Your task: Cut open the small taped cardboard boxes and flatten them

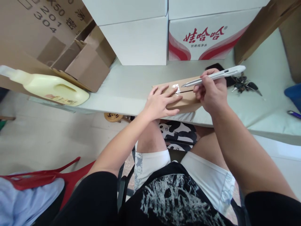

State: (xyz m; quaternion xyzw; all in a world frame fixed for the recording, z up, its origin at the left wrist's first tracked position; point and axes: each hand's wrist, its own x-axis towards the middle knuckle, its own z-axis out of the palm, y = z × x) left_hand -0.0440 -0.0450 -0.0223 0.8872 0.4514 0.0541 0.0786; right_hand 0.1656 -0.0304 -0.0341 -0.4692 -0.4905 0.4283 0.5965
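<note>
A small brown cardboard box (190,99) lies at the table's front edge, with a dark seam along its top and a shiny piece of clear tape (176,88) across that seam. My left hand (162,100) rests flat on the box's left part, fingers spread beside the tape. In my right hand (213,91) is a slim white utility knife (218,74), gripped like a pen. Its metal tip points left, close to the tape; whether it touches the box I cannot tell. The lower fingers of that hand are at the box's right end.
A white carton with red lettering (209,37) and plain white boxes (141,40) stand behind. Keys (245,86) and a dark flat object (217,67) lie right. Leftward are an open cardboard box (87,62) and a pale yellow jug (56,89). A purple pen (293,114) lies far right.
</note>
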